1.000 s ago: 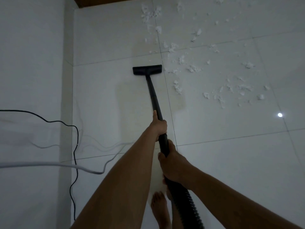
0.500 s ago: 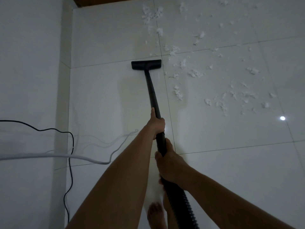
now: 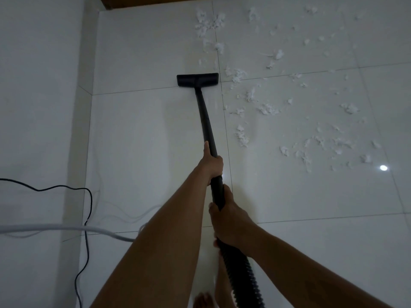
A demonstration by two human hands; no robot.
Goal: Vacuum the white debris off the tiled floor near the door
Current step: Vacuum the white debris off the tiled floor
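A glossy tiled floor (image 3: 133, 152) of large pale square tiles with thin dark grout lines is seen, and a small round glint of light (image 3: 383, 167) is mirrored in it at the right. White debris (image 3: 268, 109), fluffy and torn into ragged tufts and flecks, is scattered over the upper right tiles, from just beside the nozzle out to the right edge and up toward a strip of brown wood (image 3: 155, 0) at the top.

The vacuum wand (image 3: 205, 121), a slim, smooth, matte black tube, is held with its long axis running from the hands up and slightly left, away from the person, toward the wood strip. At its far end a flat, wide, rectangular black nozzle (image 3: 197, 80) is set crosswise on the floor, by a grout line. At the near end a ribbed black hose (image 3: 241, 276) is joined on.

The left hand (image 3: 212, 163) is wrapped round the wand at mid-length, fingers clamped on it, one digit stretched along the tube. The right hand (image 3: 231, 221) is closed round the wand lower down, where the hose begins, fingers curled on it.

A thin black cord (image 3: 91, 203) and a thicker white cable (image 3: 66, 229) are trailed across the smooth pale wall (image 3: 37, 85) at the left.
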